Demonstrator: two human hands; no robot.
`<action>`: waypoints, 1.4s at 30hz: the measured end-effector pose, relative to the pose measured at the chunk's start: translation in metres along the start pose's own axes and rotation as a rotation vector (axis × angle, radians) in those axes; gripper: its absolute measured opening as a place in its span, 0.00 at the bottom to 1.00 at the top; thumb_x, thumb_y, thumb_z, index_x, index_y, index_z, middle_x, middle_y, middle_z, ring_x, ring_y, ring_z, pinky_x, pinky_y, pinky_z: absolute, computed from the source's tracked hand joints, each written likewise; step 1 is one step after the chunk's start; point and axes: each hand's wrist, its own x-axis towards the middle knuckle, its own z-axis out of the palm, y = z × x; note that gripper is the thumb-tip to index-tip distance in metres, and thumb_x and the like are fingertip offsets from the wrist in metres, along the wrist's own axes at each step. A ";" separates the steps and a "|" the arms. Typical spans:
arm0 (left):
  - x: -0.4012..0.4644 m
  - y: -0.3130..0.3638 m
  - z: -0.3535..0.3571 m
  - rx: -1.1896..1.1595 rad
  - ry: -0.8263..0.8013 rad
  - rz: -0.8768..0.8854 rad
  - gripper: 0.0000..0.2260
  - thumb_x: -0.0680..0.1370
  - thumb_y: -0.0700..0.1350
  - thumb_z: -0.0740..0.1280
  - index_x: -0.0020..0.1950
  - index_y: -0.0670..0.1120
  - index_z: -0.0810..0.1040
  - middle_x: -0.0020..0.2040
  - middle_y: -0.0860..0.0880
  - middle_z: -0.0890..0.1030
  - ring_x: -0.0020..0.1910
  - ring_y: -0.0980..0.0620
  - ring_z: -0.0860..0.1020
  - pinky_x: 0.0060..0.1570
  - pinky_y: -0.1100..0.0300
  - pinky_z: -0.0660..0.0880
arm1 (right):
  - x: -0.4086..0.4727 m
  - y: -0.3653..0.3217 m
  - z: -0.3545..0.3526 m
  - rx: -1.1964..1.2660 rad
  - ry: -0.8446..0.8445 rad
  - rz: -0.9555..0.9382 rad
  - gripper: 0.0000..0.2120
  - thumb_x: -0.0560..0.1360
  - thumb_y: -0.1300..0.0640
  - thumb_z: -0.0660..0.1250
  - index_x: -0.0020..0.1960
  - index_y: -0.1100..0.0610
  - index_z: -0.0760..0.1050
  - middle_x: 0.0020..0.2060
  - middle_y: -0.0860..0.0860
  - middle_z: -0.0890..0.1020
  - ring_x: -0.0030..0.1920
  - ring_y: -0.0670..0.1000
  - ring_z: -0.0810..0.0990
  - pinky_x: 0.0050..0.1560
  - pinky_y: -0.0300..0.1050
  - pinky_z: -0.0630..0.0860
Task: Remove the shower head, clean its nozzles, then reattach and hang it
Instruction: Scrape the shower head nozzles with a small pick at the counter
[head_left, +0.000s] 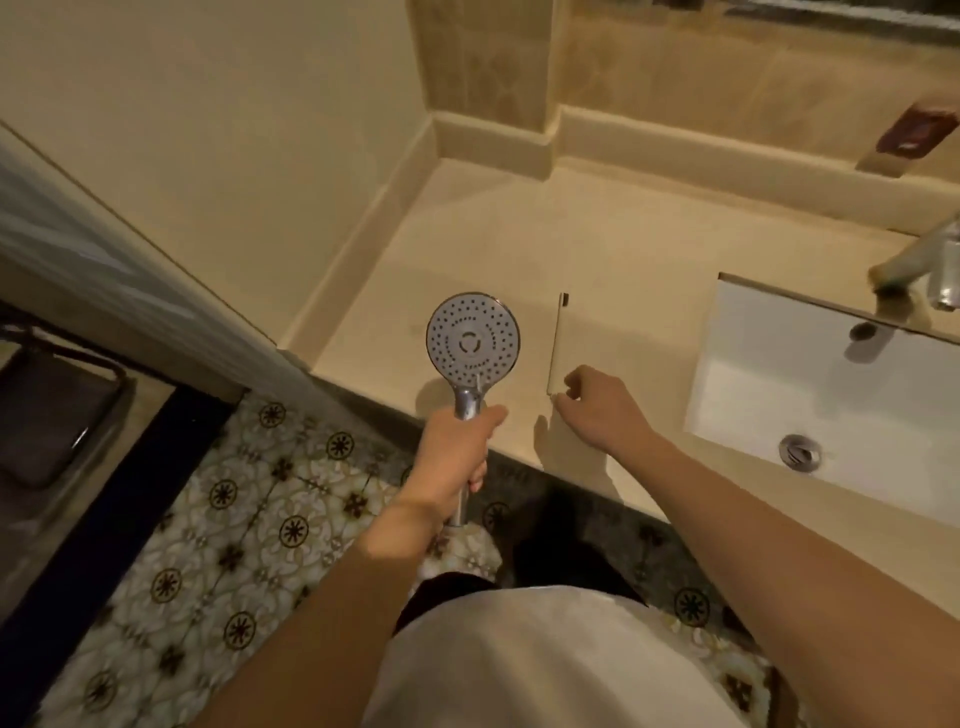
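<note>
Over the counter, left hand hides shower head handle.

There is only one view, from a camera worn on the person's head. It looks forward and steeply down, so the person's own chest and both forearms come in from the bottom edge. The table fills the upper middle and is near, at about arm's reach. The sink is at the right of the table, cut by the right edge. The patterned floor lies below the table's front edge. The wide lens bends the straight lines near the borders.
</note>
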 end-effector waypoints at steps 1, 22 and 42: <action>0.013 0.012 0.003 0.024 -0.001 0.004 0.15 0.79 0.49 0.71 0.39 0.46 0.68 0.22 0.48 0.65 0.18 0.50 0.63 0.22 0.61 0.62 | 0.018 -0.003 -0.004 0.009 -0.003 0.023 0.18 0.77 0.51 0.62 0.63 0.58 0.74 0.57 0.56 0.80 0.55 0.56 0.78 0.48 0.44 0.71; 0.179 0.101 0.007 0.488 -0.319 -0.062 0.13 0.79 0.43 0.68 0.35 0.45 0.70 0.24 0.50 0.71 0.21 0.51 0.68 0.25 0.58 0.67 | 0.106 -0.033 0.007 0.114 0.092 0.465 0.07 0.64 0.50 0.63 0.37 0.54 0.73 0.31 0.50 0.79 0.30 0.51 0.78 0.27 0.43 0.69; 0.167 0.092 0.031 0.591 -0.427 -0.024 0.04 0.77 0.39 0.65 0.43 0.46 0.75 0.27 0.46 0.72 0.20 0.51 0.68 0.21 0.60 0.68 | 0.056 -0.038 -0.039 0.259 0.402 0.031 0.15 0.83 0.50 0.55 0.68 0.43 0.70 0.24 0.41 0.72 0.27 0.43 0.74 0.28 0.39 0.63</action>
